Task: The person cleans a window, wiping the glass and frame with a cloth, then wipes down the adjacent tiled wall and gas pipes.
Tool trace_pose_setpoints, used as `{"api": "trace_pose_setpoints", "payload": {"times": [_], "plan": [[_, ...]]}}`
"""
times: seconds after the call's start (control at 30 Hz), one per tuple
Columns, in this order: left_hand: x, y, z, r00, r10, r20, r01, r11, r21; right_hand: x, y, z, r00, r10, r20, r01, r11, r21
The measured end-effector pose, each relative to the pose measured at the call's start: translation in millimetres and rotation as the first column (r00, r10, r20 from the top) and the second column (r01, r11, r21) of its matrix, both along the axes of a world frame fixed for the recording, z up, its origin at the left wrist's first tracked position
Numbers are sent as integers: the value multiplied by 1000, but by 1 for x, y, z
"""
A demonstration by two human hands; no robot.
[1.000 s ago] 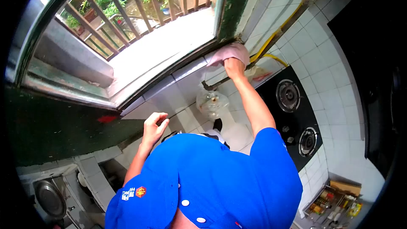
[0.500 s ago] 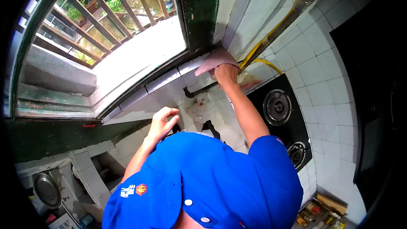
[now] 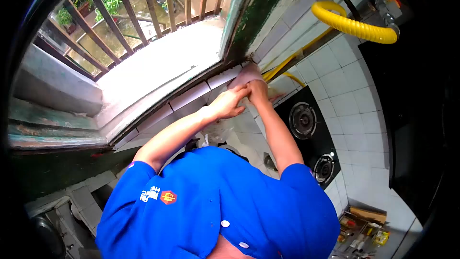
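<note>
A pink cloth [image 3: 247, 74] lies against the tiled wall in the corner just below the window frame. My right hand [image 3: 258, 91] is closed on this cloth and presses it to the tiles; its fingertips are partly hidden. Beside it, my left hand [image 3: 228, 103] reaches across with loosely bent fingers, thumb apart. Its fingertips meet the right hand at the cloth's lower edge, and I see nothing held in it. A yellow hose [image 3: 278, 70] runs down the wall right behind the cloth.
To the right is a black gas hob [image 3: 314, 127] with two burners. A thick yellow corrugated hose [image 3: 354, 25] hangs above it. The barred window [image 3: 143, 14] with its white sill [image 3: 158, 74] is at upper left. A rack of utensils [image 3: 362, 232] stands at lower right.
My left hand has moved up and right from below the sill to meet my right hand. The right hand stays on the cloth in the corner. The view has shifted slightly.
</note>
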State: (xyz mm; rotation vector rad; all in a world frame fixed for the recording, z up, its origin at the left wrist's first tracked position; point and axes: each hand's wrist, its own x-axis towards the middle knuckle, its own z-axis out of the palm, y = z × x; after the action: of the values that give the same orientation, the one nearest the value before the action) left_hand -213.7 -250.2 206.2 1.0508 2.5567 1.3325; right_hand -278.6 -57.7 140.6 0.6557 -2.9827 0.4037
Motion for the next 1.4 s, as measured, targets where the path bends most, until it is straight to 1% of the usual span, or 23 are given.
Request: {"api": "trace_pose_setpoints", "payload": {"times": [0.1,0.17,0.2,0.3,0.37,0.4,0.43,0.5,0.53,0.57,0.63,0.77,0.8,0.83,0.87,0.9,1.03,1.1,1.17,1.27,1.3,1.37,1.4], "plan": [[-15,12,-17,987,156,22,-157,983,91,-12,-15,16,983,-164,84,164,986,2],[-17,8,-2,984,130,119,-140,987,82,0,-21,18,979,-176,99,186,977,-100],[-18,8,-5,990,85,110,-92,994,61,0,-23,10,983,-100,-153,50,951,-305],[-10,11,-24,994,110,18,-111,992,61,-9,-17,12,974,-1,-228,-73,946,-316],[-9,17,-21,965,229,128,-248,956,159,-24,-20,22,978,-121,169,124,992,-3],[-14,20,-32,959,250,130,-271,946,178,-18,-22,26,966,-184,180,188,982,-8],[-15,21,-41,959,257,122,-276,944,180,-13,-15,14,989,-138,54,144,978,-152],[-17,22,-49,936,229,266,-257,964,73,-4,-4,6,992,-52,-113,28,980,-199],[-12,27,-40,913,261,315,-305,947,100,-12,-4,13,999,-46,0,46,988,-144],[-16,32,-49,876,273,397,-290,957,-18,-16,-6,15,999,-48,-7,46,987,-153],[-32,45,-95,854,256,453,-344,931,122,-36,-14,25,992,-99,79,105,992,-76],[-28,58,-35,827,230,514,-446,824,349,-14,5,17,972,-18,-235,-81,910,-406],[-34,59,-46,909,184,375,-353,818,455,-7,9,19,969,-22,-245,-84,908,-411],[-33,61,-35,912,186,366,-349,821,452,5,9,37,918,-46,-394,-144,887,-439],[-30,63,-12,951,285,122,-310,862,400,9,8,53,842,-79,-534,-208,865,-456],[-25,65,8,929,345,-132,-285,897,337,9,9,63,838,-85,-539,-210,862,-462],[-39,75,59,890,368,-269,-258,893,368,-16,22,101,822,-56,-566,-303,799,-519],[-54,78,68,907,379,-185,-267,856,442,-18,21,127,787,-106,-608,-223,870,-439],[-68,85,56,914,388,-118,-293,833,470,-29,21,109,794,-98,-600,-207,884,-419],[-75,92,45,942,334,-17,-304,875,377,-34,23,121,791,-48,-610,-256,879,-402],[-77,100,50,887,417,-198,-295,842,452,-34,24,134,780,-10,-626,-315,858,-406],[-78,105,87,851,455,-263,-298,831,470,-43,28,161,723,-3,-691,-299,900,-318],[-82,106,106,841,468,-272,-306,826,474,-42,28,183,787,-19,-617,-289,872,-395]]}}
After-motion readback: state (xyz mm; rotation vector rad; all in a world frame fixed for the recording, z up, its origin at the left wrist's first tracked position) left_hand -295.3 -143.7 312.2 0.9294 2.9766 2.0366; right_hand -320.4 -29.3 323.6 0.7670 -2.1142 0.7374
